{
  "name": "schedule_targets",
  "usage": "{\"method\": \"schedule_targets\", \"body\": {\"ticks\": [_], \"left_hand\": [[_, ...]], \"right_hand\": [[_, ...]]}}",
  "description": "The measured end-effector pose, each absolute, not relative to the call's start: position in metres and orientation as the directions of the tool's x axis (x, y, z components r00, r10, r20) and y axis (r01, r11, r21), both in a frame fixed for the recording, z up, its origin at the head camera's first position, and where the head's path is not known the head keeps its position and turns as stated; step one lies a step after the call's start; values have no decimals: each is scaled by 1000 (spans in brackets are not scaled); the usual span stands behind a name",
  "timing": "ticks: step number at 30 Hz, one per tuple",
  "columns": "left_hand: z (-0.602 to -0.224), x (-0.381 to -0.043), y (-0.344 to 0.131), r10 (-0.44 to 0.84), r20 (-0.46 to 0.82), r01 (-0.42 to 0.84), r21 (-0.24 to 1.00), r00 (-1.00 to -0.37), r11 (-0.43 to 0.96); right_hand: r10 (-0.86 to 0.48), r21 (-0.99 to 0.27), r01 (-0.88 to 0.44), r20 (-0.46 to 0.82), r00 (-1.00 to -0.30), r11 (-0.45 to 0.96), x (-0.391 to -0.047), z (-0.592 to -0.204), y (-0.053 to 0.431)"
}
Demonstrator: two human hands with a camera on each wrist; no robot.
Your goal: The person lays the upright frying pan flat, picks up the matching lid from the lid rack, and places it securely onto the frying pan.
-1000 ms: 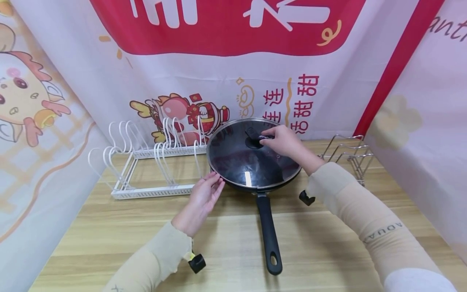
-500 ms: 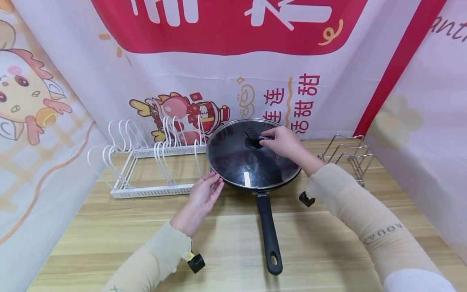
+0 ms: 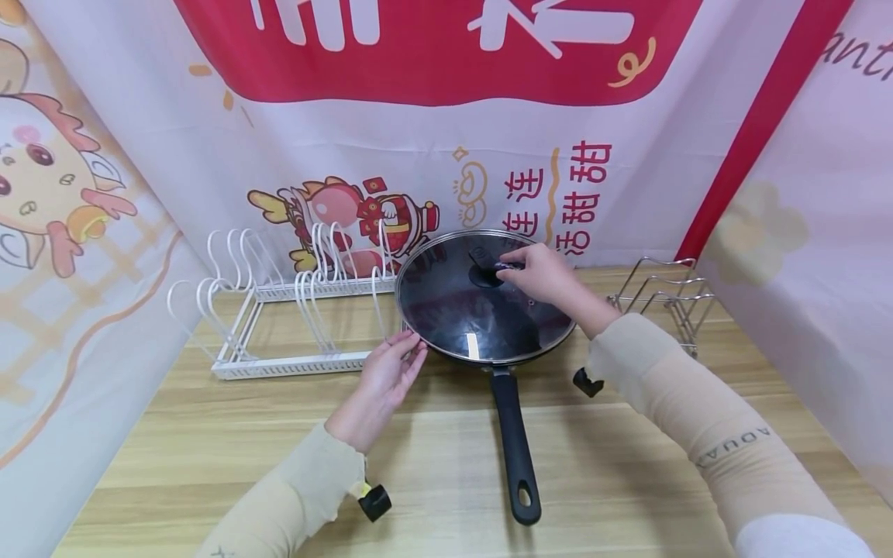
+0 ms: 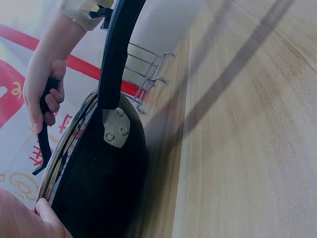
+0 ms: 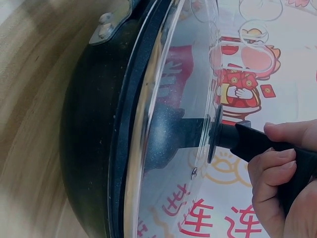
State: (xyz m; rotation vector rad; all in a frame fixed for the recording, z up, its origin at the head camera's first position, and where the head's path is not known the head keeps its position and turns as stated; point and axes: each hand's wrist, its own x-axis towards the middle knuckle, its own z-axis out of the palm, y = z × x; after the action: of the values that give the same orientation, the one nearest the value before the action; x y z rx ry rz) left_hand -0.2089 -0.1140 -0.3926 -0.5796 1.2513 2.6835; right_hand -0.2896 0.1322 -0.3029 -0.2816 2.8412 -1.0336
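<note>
A black frying pan [image 3: 514, 465] stands on the table, its long handle towards me. Over it lies a glass pan lid [image 3: 446, 310] with a metal rim; the right wrist view shows a narrow gap between that rim and the pan [image 5: 89, 129]. My right hand [image 3: 543, 271] grips the lid's black handle [image 5: 257, 144], fingers curled round it. At the lid's near left edge, my left hand [image 3: 391, 368] pinches the rim with its fingertips. Its thumb [image 4: 49, 215] shows against the rim in the left wrist view, while most other fingers are out of sight.
Left of the pan stands a white wire rack [image 3: 293, 364] with upright loops, its right end close to the pan. A small metal wire rack [image 3: 670, 294] is at the right. Printed cloth [image 3: 446, 132] hangs behind the wooden table [image 3: 446, 480].
The lid's far edge has sunk slightly towards the pan, with the right hand lowering a little along with it. The left hand stays at the rim, nearly unmoved.
</note>
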Motion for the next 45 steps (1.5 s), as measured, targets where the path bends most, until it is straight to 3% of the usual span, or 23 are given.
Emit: {"method": "schedule_targets", "body": {"ticks": [45], "left_hand": [[-398, -212, -113, -75, -387, -253, 726, -919, -640]], "right_hand": [[-191, -600, -157, 8, -982, 784, -288, -310, 131]]}}
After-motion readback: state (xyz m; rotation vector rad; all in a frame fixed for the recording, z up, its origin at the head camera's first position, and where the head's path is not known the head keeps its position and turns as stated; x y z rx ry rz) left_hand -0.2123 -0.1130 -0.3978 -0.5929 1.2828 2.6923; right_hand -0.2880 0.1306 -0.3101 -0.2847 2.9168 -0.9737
